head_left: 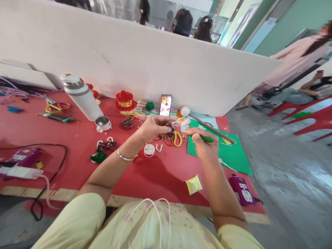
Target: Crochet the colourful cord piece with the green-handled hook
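Left hand (155,128): in the head view, my fingers pinch the dark multicoloured yarn piece (169,130), thumb and fingertips closed on it.
Right hand (206,145): my fingers are closed around the green-handled tool (207,139), just right of the yarn piece.
Yellow-handled scissors (177,139): on the red surface (155,180), right beside the yarn in my left hand.
Thread spool (149,150): nearer to me than my left hand, with a small pale U-shaped piece (159,148) at its right.
Phone (165,105): upright beyond my hands, screen lit, near the white board (145,58).
Yarn balls: one multicoloured (128,122), one green (149,105), both beyond my left forearm.
Bottle (83,100): to the left, beside an open metal-lined cup (103,123).
Green sheet (220,148): partly under my right hand.
Yellow packet (193,185): left of my right forearm.
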The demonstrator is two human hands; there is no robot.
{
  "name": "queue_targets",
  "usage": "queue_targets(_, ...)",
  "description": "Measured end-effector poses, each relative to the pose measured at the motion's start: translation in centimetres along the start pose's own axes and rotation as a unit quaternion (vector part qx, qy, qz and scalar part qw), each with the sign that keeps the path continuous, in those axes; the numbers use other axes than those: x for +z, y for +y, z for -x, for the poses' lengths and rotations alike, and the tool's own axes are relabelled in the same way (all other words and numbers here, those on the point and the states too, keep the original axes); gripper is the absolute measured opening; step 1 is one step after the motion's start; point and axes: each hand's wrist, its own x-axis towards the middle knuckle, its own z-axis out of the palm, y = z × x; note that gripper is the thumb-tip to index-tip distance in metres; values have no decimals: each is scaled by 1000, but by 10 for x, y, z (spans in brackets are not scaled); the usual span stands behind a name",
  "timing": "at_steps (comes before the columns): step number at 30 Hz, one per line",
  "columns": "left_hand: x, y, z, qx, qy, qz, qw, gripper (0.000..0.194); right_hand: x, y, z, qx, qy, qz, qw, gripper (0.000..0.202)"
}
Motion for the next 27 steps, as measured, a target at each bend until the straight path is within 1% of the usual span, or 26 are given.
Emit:
queue_targets(2, 5, -6, -1, 15, 12, 14, 1000, 40, 7, 3, 0, 9, 15, -28, 999, 18)
queue_targets(4, 11, -11, -2, 35, 31, 17, 999, 41, 17, 3, 1, 5, 37, -26, 999, 18)
queue_targets(7, 19, -15, -1, 68, 65, 8, 996, 44, 32, 3, 2, -44, 70, 21, 996, 14)
queue_targets(9, 21, -16, 0, 78, 82, 10, 994, 47, 39, 4, 3, -64, 86, 31, 994, 14)
queue_targets(10, 22, -16, 0, 75, 86, 16, 993, 49, 41, 6, 3, -63, 94, 20, 993, 15)
queue_targets(14, 20, -15, 1, 49, 80, 68, 993, 52, 44, 18, 2, -18, 137, -52, 989, 19)
queue_targets(17, 19, -18, -1, 59, 91, 81, 991, 53, 44, 21, 1, -23, 148, -55, 987, 18)
queue_targets(20, 21, -24, -3, 76, 107, 41, 990, 53, 43, 17, 0, -49, 122, -17, 991, 17)
queue_targets(22, 25, -26, -2, 102, 140, -19, 985, 52, 43, 13, -1, -70, 95, 44, 992, 16)
queue_targets(24, 29, -26, -2, 128, 176, -57, 974, 51, 45, 13, 0, -112, 89, 125, 982, 13)
queue_targets(25, 31, -26, -1, 128, 182, -48, 974, 51, 47, 15, 0, -139, 99, 154, 973, 14)
queue_targets(26, 33, -24, -1, 116, 177, -17, 977, 51, 50, 17, 1, -166, 117, 169, 964, 15)
queue_targets(27, 33, -23, -2, 91, 164, 27, 982, 52, 54, 20, 1, -186, 138, 168, 958, 16)
